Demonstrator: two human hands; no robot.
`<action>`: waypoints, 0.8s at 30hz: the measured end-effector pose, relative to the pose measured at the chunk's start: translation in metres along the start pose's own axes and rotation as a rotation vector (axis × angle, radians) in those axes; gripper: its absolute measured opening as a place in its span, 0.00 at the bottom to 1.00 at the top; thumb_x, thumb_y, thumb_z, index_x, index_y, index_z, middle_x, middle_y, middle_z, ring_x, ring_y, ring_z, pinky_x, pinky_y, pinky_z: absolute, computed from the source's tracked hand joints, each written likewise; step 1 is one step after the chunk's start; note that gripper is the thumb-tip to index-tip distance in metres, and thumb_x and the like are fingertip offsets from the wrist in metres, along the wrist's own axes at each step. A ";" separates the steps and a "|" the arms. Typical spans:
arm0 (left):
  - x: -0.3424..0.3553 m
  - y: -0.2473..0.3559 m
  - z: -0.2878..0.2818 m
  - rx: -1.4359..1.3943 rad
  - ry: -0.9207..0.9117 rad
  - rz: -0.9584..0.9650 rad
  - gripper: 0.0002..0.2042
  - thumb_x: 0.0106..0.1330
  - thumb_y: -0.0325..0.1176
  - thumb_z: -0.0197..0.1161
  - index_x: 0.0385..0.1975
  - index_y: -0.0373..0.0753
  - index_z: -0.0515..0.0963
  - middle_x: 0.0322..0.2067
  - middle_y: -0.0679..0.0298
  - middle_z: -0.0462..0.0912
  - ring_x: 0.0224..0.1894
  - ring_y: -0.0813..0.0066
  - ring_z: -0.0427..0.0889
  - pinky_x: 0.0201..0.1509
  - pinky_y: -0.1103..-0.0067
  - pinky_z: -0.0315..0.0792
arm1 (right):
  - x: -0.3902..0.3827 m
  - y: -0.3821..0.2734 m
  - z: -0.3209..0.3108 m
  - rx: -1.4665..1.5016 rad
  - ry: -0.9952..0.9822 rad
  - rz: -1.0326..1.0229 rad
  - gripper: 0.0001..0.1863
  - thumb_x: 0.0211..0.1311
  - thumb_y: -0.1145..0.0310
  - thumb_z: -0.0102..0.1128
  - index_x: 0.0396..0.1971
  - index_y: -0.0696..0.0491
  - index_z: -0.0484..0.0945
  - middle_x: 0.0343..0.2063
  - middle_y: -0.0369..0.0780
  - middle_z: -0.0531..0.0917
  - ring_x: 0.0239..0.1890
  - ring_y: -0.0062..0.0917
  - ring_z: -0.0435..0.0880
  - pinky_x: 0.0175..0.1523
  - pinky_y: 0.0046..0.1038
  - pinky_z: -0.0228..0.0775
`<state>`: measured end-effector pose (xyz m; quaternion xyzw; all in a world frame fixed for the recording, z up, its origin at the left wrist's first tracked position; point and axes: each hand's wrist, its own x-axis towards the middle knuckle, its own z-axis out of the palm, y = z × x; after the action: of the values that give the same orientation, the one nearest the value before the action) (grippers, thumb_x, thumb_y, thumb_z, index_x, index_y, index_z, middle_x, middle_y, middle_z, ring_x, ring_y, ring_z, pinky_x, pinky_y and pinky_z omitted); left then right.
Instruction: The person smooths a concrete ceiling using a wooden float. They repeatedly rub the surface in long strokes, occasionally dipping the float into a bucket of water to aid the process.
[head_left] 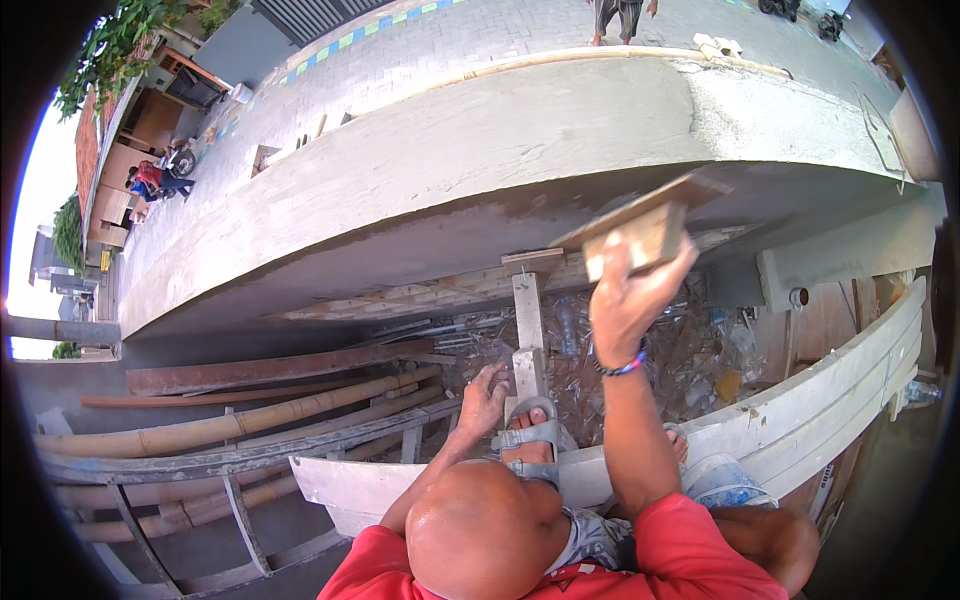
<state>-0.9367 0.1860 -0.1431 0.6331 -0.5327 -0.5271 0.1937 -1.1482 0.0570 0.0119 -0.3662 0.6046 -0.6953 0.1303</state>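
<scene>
**Float to the Underside: Plaster Smoothed From a High Perch**

The right hand has its grip wrapped tight around the handle block of a wooden float, fingers closed over the back, the flat board tilted up against the underside of a curved concrete overhang. The float sits at the edge of a darker, damp-looking grey patch. The left hand reaches down, its grip curled on an upright timber post for balance; whether it fully closes round the wood cannot be told. A sandalled foot rests on a pale plank beside the post. Below lie bamboo poles, a rusty steel beam and a litter of clear plastic bottles. Other people are visible far off, on the paved street at left and top.

Done well, this stroke probably wants the board kept flat to the surface, pressure even, the wrist leading in wide, overlapping sweeps, while the steadying hand stays put, because a slip here means a long drop.
</scene>
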 end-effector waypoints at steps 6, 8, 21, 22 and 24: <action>0.007 -0.006 0.015 -0.035 -0.054 0.011 0.18 0.63 0.25 0.54 0.53 0.30 0.70 0.43 0.48 0.80 0.48 0.63 0.81 0.52 0.74 0.72 | -0.037 0.060 0.018 -0.294 -0.326 0.016 0.32 0.55 0.65 0.63 0.54 0.64 0.57 0.43 0.61 0.71 0.47 0.51 0.74 0.52 0.43 0.65; 0.005 -0.007 0.013 -0.039 -0.051 0.047 0.18 0.63 0.25 0.53 0.53 0.30 0.70 0.43 0.48 0.80 0.47 0.63 0.81 0.52 0.74 0.72 | -0.062 0.067 0.002 -0.248 -0.358 0.125 0.30 0.55 0.66 0.62 0.53 0.63 0.59 0.44 0.59 0.72 0.46 0.49 0.76 0.51 0.42 0.66; 0.010 0.032 0.014 -0.142 -0.041 0.096 0.18 0.63 0.24 0.52 0.55 0.31 0.69 0.44 0.51 0.80 0.46 0.67 0.80 0.52 0.75 0.71 | -0.050 0.076 -0.022 -0.097 -0.471 0.277 0.30 0.58 0.66 0.61 0.54 0.63 0.57 0.44 0.51 0.74 0.47 0.40 0.76 0.52 0.37 0.66; 0.013 0.032 0.013 -0.196 -0.013 0.109 0.19 0.63 0.24 0.52 0.54 0.30 0.69 0.44 0.51 0.80 0.45 0.67 0.80 0.52 0.75 0.71 | -0.053 0.066 -0.032 0.042 -0.528 0.343 0.31 0.58 0.66 0.62 0.55 0.62 0.57 0.44 0.49 0.75 0.47 0.37 0.76 0.52 0.34 0.66; 0.013 0.050 0.005 -0.386 -0.024 0.033 0.20 0.63 0.24 0.52 0.57 0.31 0.67 0.47 0.53 0.79 0.48 0.67 0.78 0.55 0.74 0.69 | -0.042 0.045 -0.045 0.325 -0.685 0.460 0.34 0.57 0.64 0.65 0.57 0.61 0.57 0.46 0.45 0.75 0.48 0.29 0.76 0.52 0.30 0.67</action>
<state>-0.9662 0.1578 -0.1104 0.5692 -0.4342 -0.6236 0.3139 -1.1607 0.1065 -0.0446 -0.4060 0.4751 -0.5726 0.5306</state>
